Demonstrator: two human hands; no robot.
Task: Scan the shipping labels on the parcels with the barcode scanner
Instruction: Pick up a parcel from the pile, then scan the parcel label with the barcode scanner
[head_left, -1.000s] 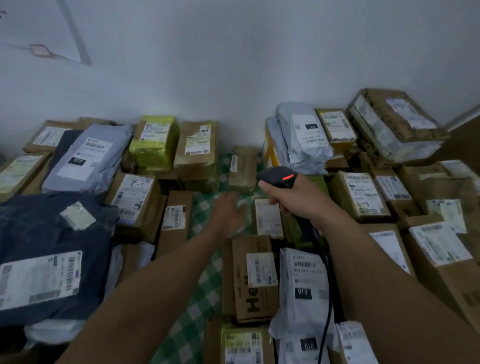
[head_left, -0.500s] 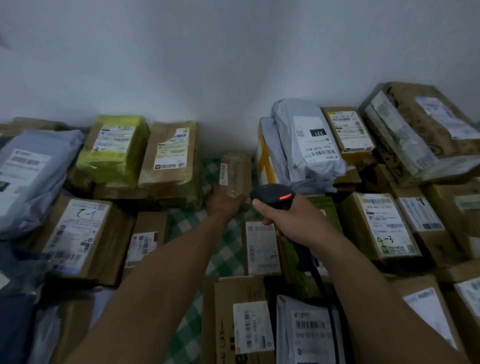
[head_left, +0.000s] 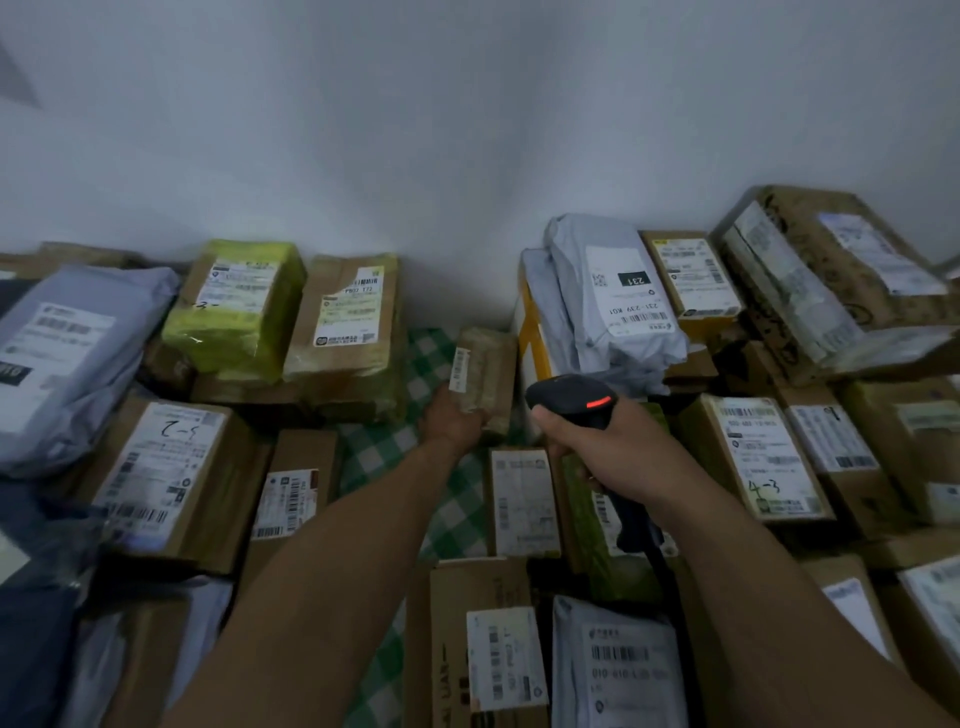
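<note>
Head view: a small brown parcel (head_left: 488, 374) is gripped at its near end by the left hand (head_left: 451, 423), whose fingers are curled around it. It lies at the far end of a green checked cloth (head_left: 447, 514), close to the wall (head_left: 467, 156). A barcode scanner (head_left: 571, 400) is held by the right hand (head_left: 618, 452), with the fingers clamped on its handle. A red light is lit on its head.

The scanner is just beside the small parcel, on its right. The narrow label (head_left: 459, 369) of this parcel is seen on its left face, so it is judged that this label is not yet read and that the parcel must be turned, or the scanner brought over it.

How many labels are already scanned cannot be told, as no mark of this is seen on the parcels. Many parcels with labels facing up are spread on both sides, so much work is probably left.

Open room is found only on the strip of cloth between the two groups. A stack of grey bags (head_left: 613, 306) stands just to the right of the small parcel and the wall is close behind it, so it is best lifted toward the person. The scanner cable (head_left: 660, 561) hangs over near parcels and could be caught on them.
</note>
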